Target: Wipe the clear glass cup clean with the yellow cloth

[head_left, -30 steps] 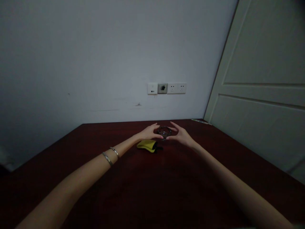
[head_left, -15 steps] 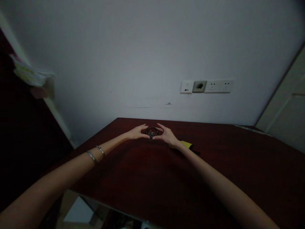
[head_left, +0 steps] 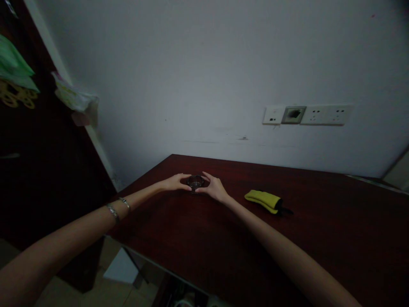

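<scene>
1. Far left: you have a dark wood panel (head_left: 47, 162) with a green cloth (head_left: 12, 59) and a yellow cutout piece (head_left: 14, 94) hanging on it. A crumpled plastic bag (head_left: 73, 98) sits just right of those, against the white wall (head_left: 191, 64). Below, past the table's near edge, there's a white sheet (head_left: 121, 266) on the tiled floor (head_left: 54, 290).
2. Your left hand (head_left: 174, 182) comes in from the near left, two metal bangles (head_left: 112, 212) on the wrist. Its fingers (head_left: 182, 175) sit together, tips touching the left side of the dish.
3. Small round glass dish (head_left: 195, 182): it's toward the far edge of the dark red wooden table (head_left: 319, 243), left of the table's middle, between your hands. Too dark to see what's inside, if anything. Can't tell if it's lifted or sitting on the wood.
4. Your right hand (head_left: 214, 189) comes in from the near right. Its fingers (head_left: 207, 175) are slightly apart, wrapped around the right side of the dish, so both hands clamp it from opposite sides.
5. Right of that hand, well clear of it, a yellow fabric pouch (head_left: 263, 201) lies flat on the table, a dark strap (head_left: 286, 210) at its right end.
6. Above, on the wall, there's a white socket strip (head_left: 306, 115) with a dark scorched-looking socket (head_left: 293, 114).
</scene>
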`<state>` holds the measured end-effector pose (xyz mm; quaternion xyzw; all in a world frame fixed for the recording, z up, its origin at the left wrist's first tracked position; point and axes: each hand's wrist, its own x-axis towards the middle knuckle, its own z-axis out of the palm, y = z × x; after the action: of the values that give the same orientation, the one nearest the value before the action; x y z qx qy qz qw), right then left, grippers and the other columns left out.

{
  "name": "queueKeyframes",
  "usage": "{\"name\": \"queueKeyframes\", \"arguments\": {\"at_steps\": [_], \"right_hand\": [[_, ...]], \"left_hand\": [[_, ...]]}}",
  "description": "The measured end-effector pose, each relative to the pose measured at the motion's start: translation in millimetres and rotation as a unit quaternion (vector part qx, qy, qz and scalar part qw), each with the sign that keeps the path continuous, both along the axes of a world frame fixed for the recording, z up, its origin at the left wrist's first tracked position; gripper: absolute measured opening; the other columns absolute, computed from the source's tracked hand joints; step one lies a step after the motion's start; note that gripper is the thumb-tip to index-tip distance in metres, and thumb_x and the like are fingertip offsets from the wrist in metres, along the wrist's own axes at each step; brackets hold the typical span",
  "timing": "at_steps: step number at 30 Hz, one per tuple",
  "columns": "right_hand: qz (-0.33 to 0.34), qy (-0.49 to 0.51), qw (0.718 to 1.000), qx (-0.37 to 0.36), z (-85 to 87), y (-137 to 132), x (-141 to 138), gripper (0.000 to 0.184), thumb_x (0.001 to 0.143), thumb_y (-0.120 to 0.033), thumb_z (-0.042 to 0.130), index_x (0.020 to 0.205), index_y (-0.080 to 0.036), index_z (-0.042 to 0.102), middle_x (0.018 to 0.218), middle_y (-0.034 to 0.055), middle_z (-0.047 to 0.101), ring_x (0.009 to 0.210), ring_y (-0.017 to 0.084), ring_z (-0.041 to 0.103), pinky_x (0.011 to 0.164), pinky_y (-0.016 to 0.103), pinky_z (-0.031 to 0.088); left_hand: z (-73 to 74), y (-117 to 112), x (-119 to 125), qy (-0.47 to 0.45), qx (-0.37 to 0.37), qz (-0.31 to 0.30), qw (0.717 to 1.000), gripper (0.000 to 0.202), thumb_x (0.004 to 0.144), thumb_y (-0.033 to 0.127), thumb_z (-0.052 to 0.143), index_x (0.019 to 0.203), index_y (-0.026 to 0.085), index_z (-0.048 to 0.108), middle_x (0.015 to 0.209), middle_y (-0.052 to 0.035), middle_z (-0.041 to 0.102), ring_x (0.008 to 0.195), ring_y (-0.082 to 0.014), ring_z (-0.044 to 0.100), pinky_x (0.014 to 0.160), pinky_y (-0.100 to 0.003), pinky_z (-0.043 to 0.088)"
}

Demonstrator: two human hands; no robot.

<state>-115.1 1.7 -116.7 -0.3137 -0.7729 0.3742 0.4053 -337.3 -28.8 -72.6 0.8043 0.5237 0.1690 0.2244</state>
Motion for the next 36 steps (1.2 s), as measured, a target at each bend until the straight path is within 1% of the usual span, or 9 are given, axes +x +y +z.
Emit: {"name": "queueKeyframes", "arguments": {"at_steps": [3, 7, 12, 16, 19, 23, 25, 31, 36], "right_hand": [[0.003, -0.005, 1.0, -0.003, -4.0, -1.8, -5.1, 0.094, 0.054, -0.035, 0.082, 0.136, -0.013, 0.042, 0.126, 0.016, 0.059, 0.12, 0.026, 0.054, 0.105, 0.04, 0.039], [0.005, -0.011, 1.0, -0.004, -8.6, -4.7, -10.1, 0.092, 0.054, -0.033, 0.082, 0.136, -0.015, 0.043, 0.126, 0.0143, 0.06, 0.12, 0.027, 0.054, 0.105, 0.042, 0.038], [0.011, -0.016, 1.0, -0.004, -12.2, -8.8, -13.7, 0.092, 0.055, -0.034, 0.082, 0.136, -0.015, 0.043, 0.125, 0.0145, 0.06, 0.12, 0.026, 0.054, 0.106, 0.041, 0.038], [0.012, -0.022, 1.0, -0.007, -15.3, -9.9, -16.3, 0.093, 0.055, -0.036, 0.081, 0.136, -0.013, 0.042, 0.126, 0.0167, 0.058, 0.12, 0.026, 0.054, 0.106, 0.04, 0.038], [0.012, -0.024, 1.0, -0.009, -17.7, -9.5, -17.6, 0.093, 0.055, -0.036, 0.081, 0.136, -0.01, 0.042, 0.127, 0.0187, 0.057, 0.12, 0.026, 0.053, 0.106, 0.04, 0.037], [0.012, -0.023, 1.0, -0.009, -19.5, -9.2, -17.7, 0.091, 0.055, -0.034, 0.082, 0.135, -0.018, 0.043, 0.126, 0.0132, 0.06, 0.12, 0.026, 0.054, 0.106, 0.042, 0.037], [0.011, -0.023, 1.0, -0.011, -19.9, -9.5, -17.6, 0.092, 0.054, -0.035, 0.083, 0.135, -0.019, 0.043, 0.125, 0.012, 0.061, 0.119, 0.026, 0.055, 0.106, 0.042, 0.038], [0.012, -0.03, 0.999, -0.016, -20.9, -10.4, -17.1, 0.097, 0.053, -0.039, 0.083, 0.137, -0.014, 0.041, 0.125, 0.015, 0.06, 0.118, 0.026, 0.055, 0.105, 0.04, 0.038], [0.013, -0.036, 0.999, -0.013, -21.5, -11.4, -16.7, 0.099, 0.053, -0.04, 0.083, 0.137, -0.01, 0.04, 0.125, 0.018, 0.058, 0.119, 0.027, 0.054, 0.105, 0.04, 0.038]], "left_hand": [[-5.7, -2.0, -5.4, 0.003, -0.004, 0.005, 1.0, 0.071, 0.07, 0.048, 0.068, 0.132, 0.021, 0.048, 0.133, -0.0095, 0.054, 0.122, -0.0282, 0.047, 0.105, -0.04, 0.029], [-10.7, -5.9, -10.3, -0.008, -0.01, -0.004, 1.0, 0.068, 0.07, 0.046, 0.069, 0.131, 0.021, 0.05, 0.132, -0.0088, 0.055, 0.121, -0.0269, 0.048, 0.105, -0.038, 0.03], [-12.7, -13.4, -12.6, 0.004, -0.015, 0.028, 0.999, 0.07, 0.068, 0.047, 0.07, 0.13, 0.021, 0.051, 0.132, -0.0088, 0.055, 0.121, -0.0282, 0.048, 0.104, -0.037, 0.031], [-15.1, -15.9, -14.2, -0.004, -0.015, 0.007, 1.0, 0.066, 0.07, 0.046, 0.069, 0.128, 0.02, 0.053, 0.13, -0.0084, 0.057, 0.118, -0.0267, 0.05, 0.102, -0.034, 0.033], [-17.4, -15.2, -15.0, -0.004, -0.019, 0.01, 1.0, 0.067, 0.069, 0.045, 0.07, 0.128, 0.02, 0.052, 0.129, -0.0081, 0.057, 0.117, -0.0262, 0.051, 0.102, -0.035, 0.033], [-18.3, -15.2, -14.7, 0.0, -0.025, 0.015, 1.0, 0.065, 0.069, 0.044, 0.07, 0.128, 0.022, 0.053, 0.126, -0.0065, 0.059, 0.116, -0.0264, 0.051, 0.101, -0.035, 0.033], [-17.9, -15.9, -14.1, 0.005, -0.026, 0.016, 1.0, 0.064, 0.07, 0.045, 0.069, 0.127, 0.022, 0.053, 0.125, -0.0063, 0.06, 0.115, -0.0267, 0.052, 0.101, -0.035, 0.033], [-18.3, -15.9, -12.8, 0.015, -0.032, -0.005, 0.999, 0.063, 0.072, 0.046, 0.067, 0.128, 0.02, 0.052, 0.13, -0.0074, 0.057, 0.119, -0.0258, 0.05, 0.102, -0.035, 0.031], [-20.8, -15.1, -13.7, 0.028, -0.033, 0.009, 0.999, 0.066, 0.072, 0.048, 0.067, 0.129, 0.02, 0.051, 0.131, -0.0082, 0.056, 0.119, -0.0273, 0.049, 0.102, -0.035, 0.031]]}}
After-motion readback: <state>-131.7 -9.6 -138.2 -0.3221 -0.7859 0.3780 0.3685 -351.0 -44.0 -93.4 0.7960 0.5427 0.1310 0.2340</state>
